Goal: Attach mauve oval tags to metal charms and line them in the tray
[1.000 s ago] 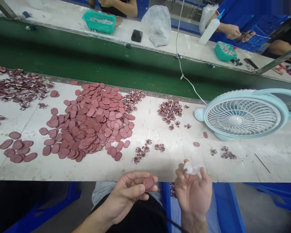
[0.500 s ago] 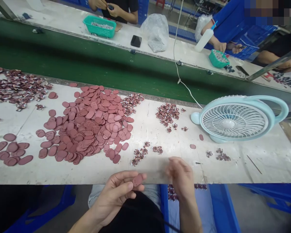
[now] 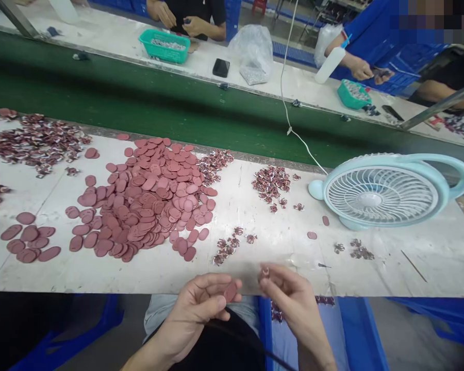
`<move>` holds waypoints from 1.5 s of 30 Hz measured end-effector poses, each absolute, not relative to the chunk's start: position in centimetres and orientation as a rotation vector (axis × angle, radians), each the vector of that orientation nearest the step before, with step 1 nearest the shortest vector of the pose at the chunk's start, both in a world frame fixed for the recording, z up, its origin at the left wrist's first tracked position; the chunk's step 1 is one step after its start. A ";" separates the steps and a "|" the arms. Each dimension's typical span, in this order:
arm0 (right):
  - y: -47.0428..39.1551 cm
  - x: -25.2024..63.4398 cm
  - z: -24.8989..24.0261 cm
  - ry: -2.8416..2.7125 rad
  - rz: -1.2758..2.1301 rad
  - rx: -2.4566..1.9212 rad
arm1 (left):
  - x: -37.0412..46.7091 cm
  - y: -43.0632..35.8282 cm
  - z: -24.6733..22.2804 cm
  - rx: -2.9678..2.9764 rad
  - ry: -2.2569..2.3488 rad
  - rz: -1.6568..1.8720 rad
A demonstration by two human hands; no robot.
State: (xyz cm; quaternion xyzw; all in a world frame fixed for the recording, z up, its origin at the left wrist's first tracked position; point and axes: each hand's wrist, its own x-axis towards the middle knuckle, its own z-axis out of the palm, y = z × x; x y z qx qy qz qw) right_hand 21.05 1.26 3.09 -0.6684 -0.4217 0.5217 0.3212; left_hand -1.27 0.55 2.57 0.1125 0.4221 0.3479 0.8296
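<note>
Between the thumb and fingers of my left hand is a flat reddish-brown oval piece, held over the table's front edge. My right hand, just to its right, pinches a small brown and silvery clip-like part. The two hands are close together but apart. Beyond them lies a small cluster of the same clip-like parts, with one single part to its right. A big heap of oval pieces covers the table further left.
A light blue fan stands at the right, its white cord running upward. More clip-like parts lie in piles. Below the table edge is a blue crate. Across the green divider, co-workers handle small parts beside green baskets.
My right hand has come back from the small cluster toward my left hand with a clip-like part in its fingers. My left hand still holds the oval piece. The whole view has shifted slightly.
</note>
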 end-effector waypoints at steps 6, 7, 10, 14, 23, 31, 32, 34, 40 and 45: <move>-1.7 19.4 4.8 -1.067 1.569 -1.326 | -0.1 0.2 1.8 0.430 0.897 0.748; -1.7 19.1 4.9 -1.090 1.536 -1.337 | 0.0 0.1 1.7 0.446 0.887 0.743; -1.4 18.5 5.0 -1.186 1.434 -1.417 | 0.0 -0.1 1.5 0.504 0.862 0.758; -1.1 18.1 5.3 -1.269 1.369 -1.459 | -0.3 -0.1 1.5 0.610 0.851 0.754; -0.8 18.5 5.5 -1.048 1.618 -1.515 | -0.8 -0.5 1.4 0.792 1.007 0.638; -1.2 18.2 4.2 -0.915 1.664 -1.436 | 0.0 -0.4 2.1 0.675 1.001 0.754; -1.2 18.2 4.1 -0.913 1.654 -1.428 | 0.1 -0.4 2.1 0.651 0.980 0.791; -1.2 18.2 3.8 -0.901 1.648 -1.419 | 0.4 -0.4 1.9 0.628 0.973 0.832; -1.2 17.9 3.1 -0.817 1.700 -1.354 | 0.7 -0.3 2.2 0.662 1.036 0.848; -1.8 18.3 2.0 -0.648 1.681 -1.235 | -0.8 0.8 2.1 0.934 1.133 0.851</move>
